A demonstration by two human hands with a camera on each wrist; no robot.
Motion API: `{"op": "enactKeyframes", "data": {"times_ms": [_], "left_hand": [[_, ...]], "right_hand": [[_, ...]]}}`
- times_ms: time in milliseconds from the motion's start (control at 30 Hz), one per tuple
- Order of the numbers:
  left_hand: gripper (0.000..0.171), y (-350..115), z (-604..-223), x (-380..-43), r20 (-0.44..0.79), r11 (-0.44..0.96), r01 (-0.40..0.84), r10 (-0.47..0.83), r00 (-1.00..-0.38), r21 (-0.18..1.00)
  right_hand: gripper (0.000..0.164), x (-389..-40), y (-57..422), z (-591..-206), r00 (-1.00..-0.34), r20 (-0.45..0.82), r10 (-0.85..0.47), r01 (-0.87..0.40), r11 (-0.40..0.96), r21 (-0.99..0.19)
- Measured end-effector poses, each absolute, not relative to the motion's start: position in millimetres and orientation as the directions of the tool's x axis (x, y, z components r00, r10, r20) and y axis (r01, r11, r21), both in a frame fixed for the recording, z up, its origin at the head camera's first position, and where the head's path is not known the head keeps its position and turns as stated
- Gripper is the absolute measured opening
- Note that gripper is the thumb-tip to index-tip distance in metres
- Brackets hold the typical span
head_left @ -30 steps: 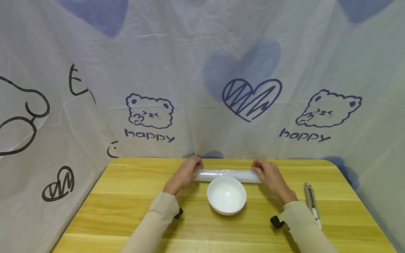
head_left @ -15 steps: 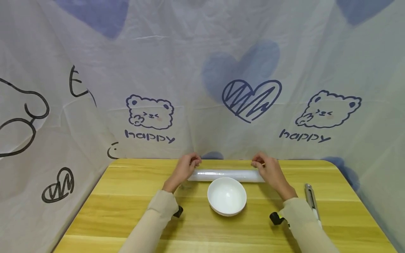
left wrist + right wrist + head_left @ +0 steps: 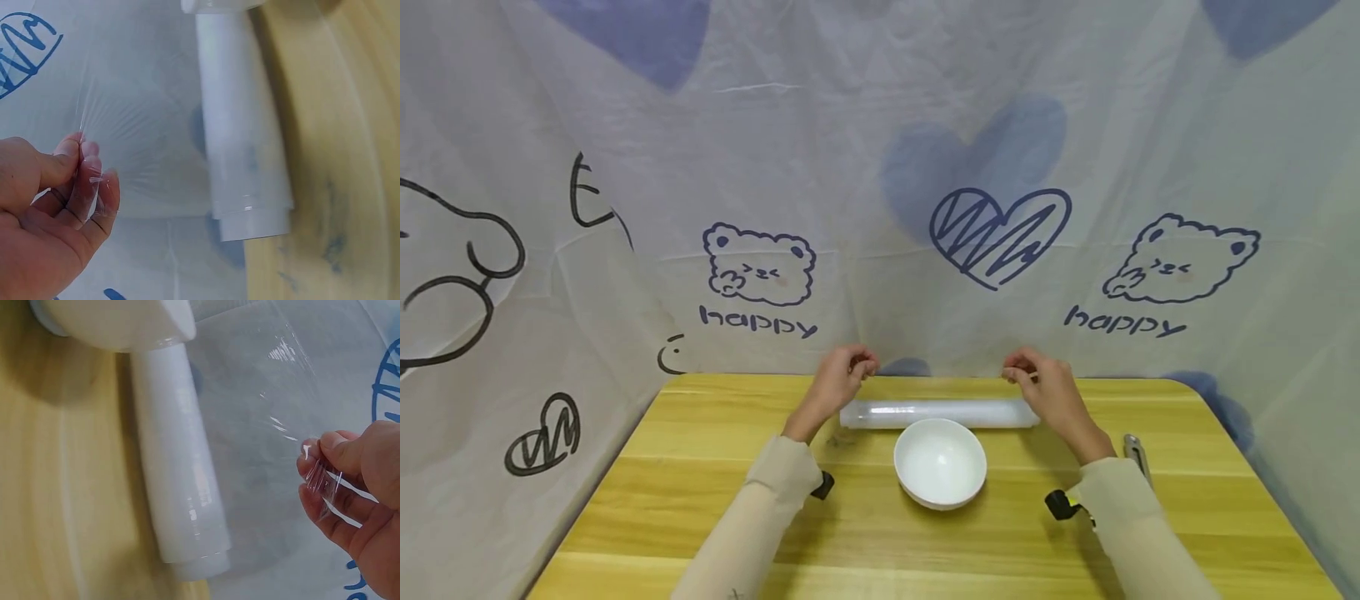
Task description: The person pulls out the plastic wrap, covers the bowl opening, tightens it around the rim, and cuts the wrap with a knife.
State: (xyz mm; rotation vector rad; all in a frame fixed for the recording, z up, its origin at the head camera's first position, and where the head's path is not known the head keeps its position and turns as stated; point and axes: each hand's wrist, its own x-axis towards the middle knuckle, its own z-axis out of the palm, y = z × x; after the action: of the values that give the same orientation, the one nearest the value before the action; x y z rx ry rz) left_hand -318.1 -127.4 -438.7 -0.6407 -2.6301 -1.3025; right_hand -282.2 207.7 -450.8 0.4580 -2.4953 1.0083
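Observation:
A roll of plastic wrap (image 3: 940, 413) lies crosswise on the table, just behind a white bowl (image 3: 940, 463). Above its left end, my left hand (image 3: 844, 377) pinches one corner of the clear film between thumb and fingers. My right hand (image 3: 1047, 388) pinches the other corner above the right end. In the left wrist view, creases fan out through the film (image 3: 134, 137) from the fingertips. The right wrist view shows film (image 3: 281, 419) stretched from the pinching fingers, with a loose bit hanging over them. Both hands are raised off the roll.
A grey utility knife (image 3: 1137, 457) lies on the wooden table (image 3: 880, 550) at the right, partly hidden by the right sleeve. Behind the table's far edge hangs a printed cloth (image 3: 865, 167). Another cloth side stands at the left.
Both hands have risen from the roll and drawn slightly apart, pulling film up with them. More of both roll ends shows now. The bowl stays in place; the right sleeve covers more of the knife.

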Motion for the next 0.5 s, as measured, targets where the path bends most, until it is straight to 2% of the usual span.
{"op": "enactKeyframes", "data": {"times_ms": [500], "left_hand": [[0.015,-130,-402,-320,0.382,0.563,0.492,0.311,-0.87,0.664]], "right_hand": [[0.005,-284,208,-420,-0.849,0.506,-0.154,-0.462,0.681,-0.568]]}}
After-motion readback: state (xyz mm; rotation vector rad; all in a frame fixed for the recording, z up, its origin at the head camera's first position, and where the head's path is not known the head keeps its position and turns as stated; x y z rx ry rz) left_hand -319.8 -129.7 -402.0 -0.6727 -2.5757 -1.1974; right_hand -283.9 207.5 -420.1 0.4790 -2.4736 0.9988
